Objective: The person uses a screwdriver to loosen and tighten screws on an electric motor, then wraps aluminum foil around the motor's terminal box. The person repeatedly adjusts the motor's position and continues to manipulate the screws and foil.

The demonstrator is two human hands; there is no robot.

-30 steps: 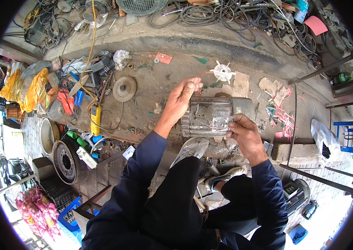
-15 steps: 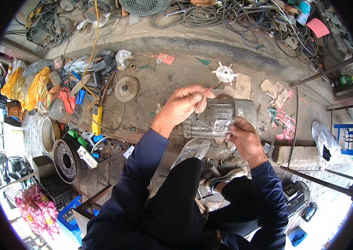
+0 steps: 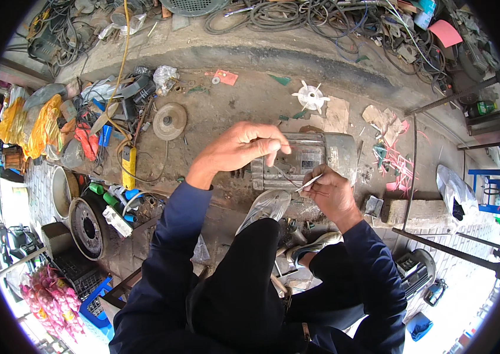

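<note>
My left hand (image 3: 241,147) is over the left end of a grey electric motor (image 3: 338,156), fingers bent and thumb pressed toward the index finger. Whatever it pinches is too small to make out. A thin dark wire (image 3: 285,175) runs from just below its fingertips toward my right hand (image 3: 334,194). That hand, closed at the motor's near side, grips a small flat white piece (image 3: 309,182), with thin reddish wires (image 3: 321,193) showing by the fingers. Beyond the motor lies a white plastic fan (image 3: 311,97) with several blades.
Left of the motor lie a round metal disc (image 3: 170,121) and a yellow device (image 3: 128,167) on a cable. Pink-red wire scraps (image 3: 400,168) and torn cardboard (image 3: 382,122) lie to the right. A wheel rim (image 3: 86,229) stands lower left, and coiled cables (image 3: 279,16) lie at the back.
My left hand has moved left and slightly down, and the red wire no longer shows at its fingertips. My right hand has shifted left; the white piece now appears edge-on.
</note>
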